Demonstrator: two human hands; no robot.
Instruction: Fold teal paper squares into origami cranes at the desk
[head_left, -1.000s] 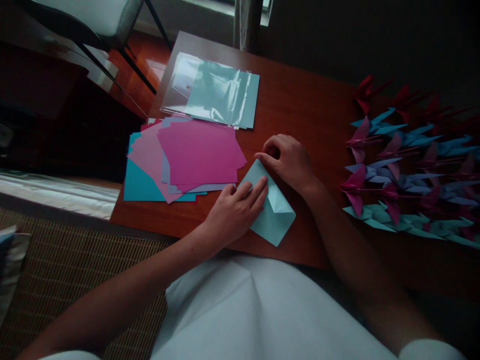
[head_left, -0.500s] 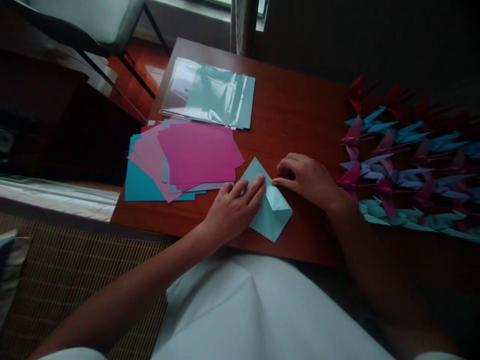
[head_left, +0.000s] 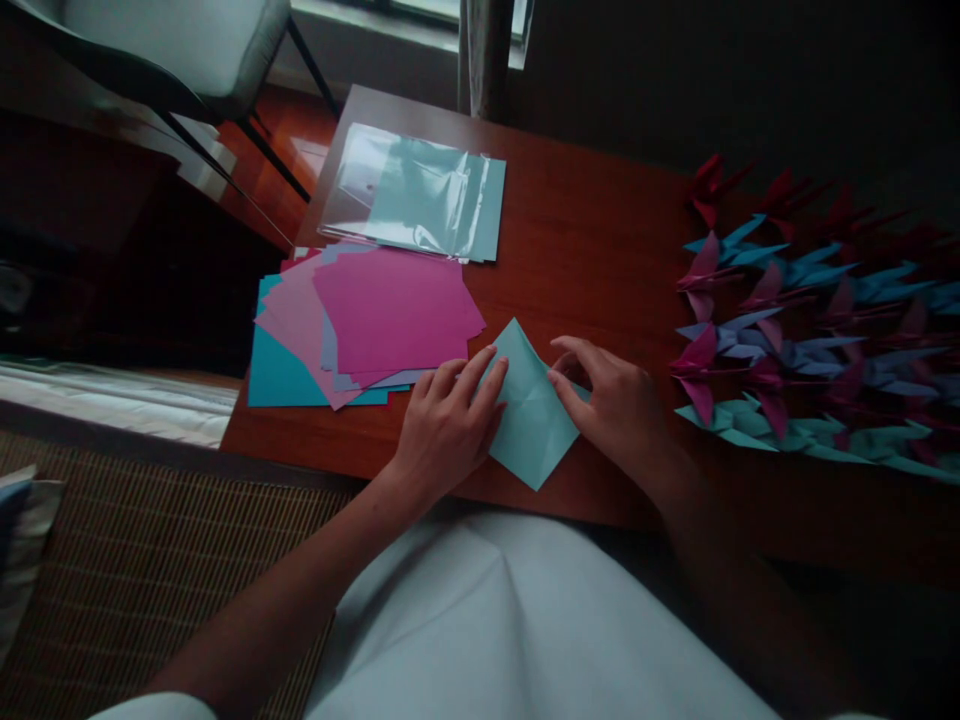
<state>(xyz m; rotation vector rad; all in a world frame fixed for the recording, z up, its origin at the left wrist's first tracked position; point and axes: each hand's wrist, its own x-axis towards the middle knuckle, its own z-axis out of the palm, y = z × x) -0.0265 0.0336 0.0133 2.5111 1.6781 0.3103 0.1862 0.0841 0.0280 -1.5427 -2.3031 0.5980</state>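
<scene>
The left grip (head_left: 448,422) rests, fingers extended, on the mint paper (head_left: 534,425), a creased, seemingly part-folded diamond between both grips. The right grip (head_left: 621,402) curls at its corner; whether pinching, I cannot tell. Beyond the left grip lie unfolded sheets (head_left: 397,312); right of the right, finished cranes (head_left: 816,354) line the desk (head_left: 592,250).

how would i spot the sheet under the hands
On the wooden table, go to the edge nearest the white clothing. There, between left hand and right hand, lies the pale green sheet. Its creases and diamond-like lie set it apart from the magenta sheet nearby.
</scene>
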